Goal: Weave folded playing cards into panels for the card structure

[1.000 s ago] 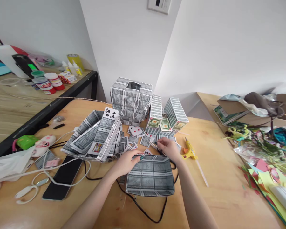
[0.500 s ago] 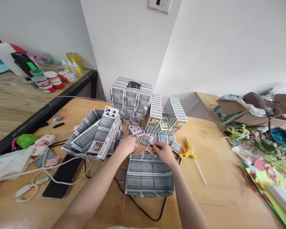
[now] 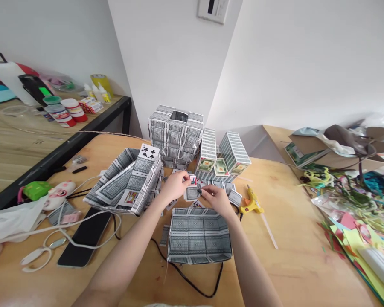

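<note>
My left hand (image 3: 176,185) pinches a playing card (image 3: 192,180) just behind the small tray made of cards (image 3: 200,236). To its right my right hand (image 3: 213,197) has its fingers closed round a small dark item (image 3: 199,192), too small to name. Loose cards lie under and around both hands, some partly hidden by them. A larger box made of cards (image 3: 94,197) stands at the left with strips of cards and a nine of clubs in it. Behind my hands rises a tall structure of folded cards (image 3: 175,136).
Card decks (image 3: 235,151) stand behind my right hand. A yellow glue gun (image 3: 253,205) lies to the right, a black phone (image 3: 83,238) and white cable to the left. A black cord loops around the tray's front. Coloured scraps fill the far right.
My left hand has risen and moved right, away from the loose cards, and now shows a card in its fingers. My right hand has shifted only slightly.
</note>
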Available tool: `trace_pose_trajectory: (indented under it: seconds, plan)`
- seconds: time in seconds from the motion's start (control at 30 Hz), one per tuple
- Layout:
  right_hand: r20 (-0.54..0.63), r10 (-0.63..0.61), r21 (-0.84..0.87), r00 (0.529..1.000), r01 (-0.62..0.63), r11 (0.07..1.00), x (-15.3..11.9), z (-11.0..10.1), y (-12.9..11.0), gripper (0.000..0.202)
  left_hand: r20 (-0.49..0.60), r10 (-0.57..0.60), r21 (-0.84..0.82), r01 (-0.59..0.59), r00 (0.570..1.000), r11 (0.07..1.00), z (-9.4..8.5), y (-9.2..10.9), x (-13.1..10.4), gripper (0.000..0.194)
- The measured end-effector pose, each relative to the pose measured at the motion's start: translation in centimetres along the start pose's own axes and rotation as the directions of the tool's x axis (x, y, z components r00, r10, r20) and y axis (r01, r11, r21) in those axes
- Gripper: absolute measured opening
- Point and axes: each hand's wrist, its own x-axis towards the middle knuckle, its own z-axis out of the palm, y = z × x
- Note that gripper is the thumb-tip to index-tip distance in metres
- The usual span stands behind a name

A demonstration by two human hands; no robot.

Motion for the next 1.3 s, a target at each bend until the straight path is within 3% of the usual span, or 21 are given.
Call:
trace_pose_trajectory:
  seconds: [0.2,0.4,0.5,0.57,0.67,0.73,0.83,0.9,1.1,1.2,1.3]
  plan:
    - [0.007,0.054,0.137,0.998,-0.055,0.989,1.1,0.0,-0.6,0.024,-0.097,-0.132,-0.224,0.108,0.987,0.969,1.2,0.3,-0.5,0.001]
    - [0.083,0.06,0.256,0.995,-0.08,0.963,1.2,0.1,0.0,0.027,-0.006,-0.222,-0.485,0.191,0.975,0.853,2.5,-0.5,-0.9,0.006]
    - [0.088,0.043,0.27,0.995,-0.066,0.961,1.4,0.4,0.2,0.027,0.009,-0.205,-0.517,0.18,0.979,0.837,3.1,-0.5,-0.7,0.011]
    - [0.065,0.052,0.278,0.997,-0.068,0.958,1.6,0.3,0.4,0.026,-0.032,-0.171,-0.441,0.14,0.985,0.887,2.8,-0.4,-0.8,0.017]
    - [0.007,0.042,0.265,0.999,-0.042,0.963,1.5,-0.7,0.4,0.027,-0.114,-0.087,-0.214,0.061,0.99,0.975,1.0,0.0,-1.7,0.025]
    - [-0.005,0.0,0.198,1.0,0.001,0.98,1.1,-1.7,0.1,0.026,-0.036,-0.023,-0.101,0.019,0.999,0.995,-0.6,0.4,-3.0,0.028]
    - [0.018,-0.044,0.153,0.999,0.041,0.987,0.3,-3.1,-0.7,0.026,0.201,0.022,-0.036,-0.015,0.979,0.999,-2.1,0.8,-4.8,0.025]
    - [-0.007,-0.06,0.145,0.998,0.06,0.988,-0.2,-3.5,-1.4,0.03,0.26,0.021,-0.026,-0.015,0.965,1.0,-1.9,1.0,-5.5,0.026]
    - [-0.228,-0.139,-0.06,0.964,0.129,0.99,-0.4,-3.9,-2.1,0.022,0.311,0.09,0.092,-0.125,0.946,0.988,0.9,2.1,-4.8,0.021]
    - [-0.209,-0.061,-0.068,0.976,0.048,0.997,-0.1,-4.1,-1.8,0.029,0.308,0.1,0.212,-0.17,0.946,0.962,1.2,2.4,-4.5,0.024]
    - [-0.154,0.022,0.03,0.988,-0.017,0.999,-0.1,-4.3,-1.6,0.034,0.288,0.065,0.329,-0.162,0.955,0.93,0.6,2.5,-4.5,0.023]
